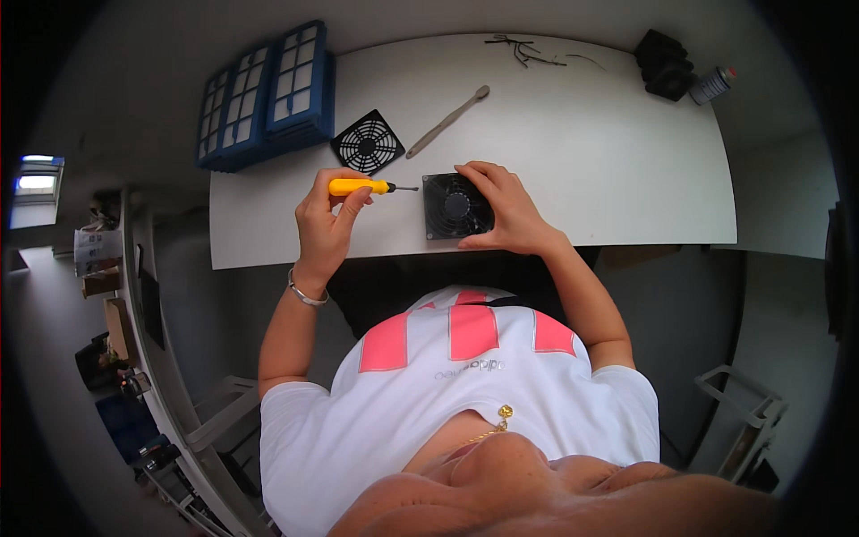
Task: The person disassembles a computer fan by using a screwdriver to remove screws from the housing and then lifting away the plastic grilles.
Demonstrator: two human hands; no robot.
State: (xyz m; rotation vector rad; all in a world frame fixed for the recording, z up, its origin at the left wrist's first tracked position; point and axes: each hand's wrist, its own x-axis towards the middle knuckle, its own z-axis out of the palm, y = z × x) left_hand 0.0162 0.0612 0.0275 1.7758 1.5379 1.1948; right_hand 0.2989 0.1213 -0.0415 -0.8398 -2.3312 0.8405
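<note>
- The left hand [327,219] is closed around the yellow handle of a screwdriver [362,186], its tip pointing right toward the fan [456,207] but not touching it.
- The right hand [503,210] lies with fingers spread over the fan's right side, pressing it flat on the white table [626,161], close to the near edge.
- Risk: the fan sits so near the table edge that a sideways push from the screwdriver could slide it off (only one hand steadies it).
- Risk: the tip could skid off a screw and jab the right hand's fingers, which lie beside the blades.
- The loose grille [368,141] and grey tool [447,122] lie apart behind, and could be knocked by a reaching arm.
</note>
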